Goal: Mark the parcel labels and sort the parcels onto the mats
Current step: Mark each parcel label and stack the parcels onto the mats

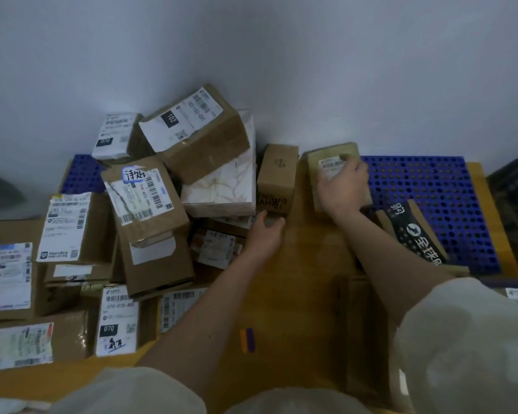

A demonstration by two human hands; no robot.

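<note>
Cardboard parcel [338, 174], flat, label up, sits at the left edge of the blue mat [431, 186]. Right hand [341, 186] lies over it, fingers curled round its far side. Left hand [265, 231] grips the near end of a small upright box [277, 177], just left of the parcel. Looks like the sorting step: parcel being set on the mat or lifted off it, can't tell which. No marker visible in either hand. Next move likely needs the box turned to read its label. Unsorted pile [150, 204] crowds the left side. Mat is mostly open to the right; a black-printed box [413, 234] lies on its near edge. Wall close behind, bare yellow surface between the arms.
</note>
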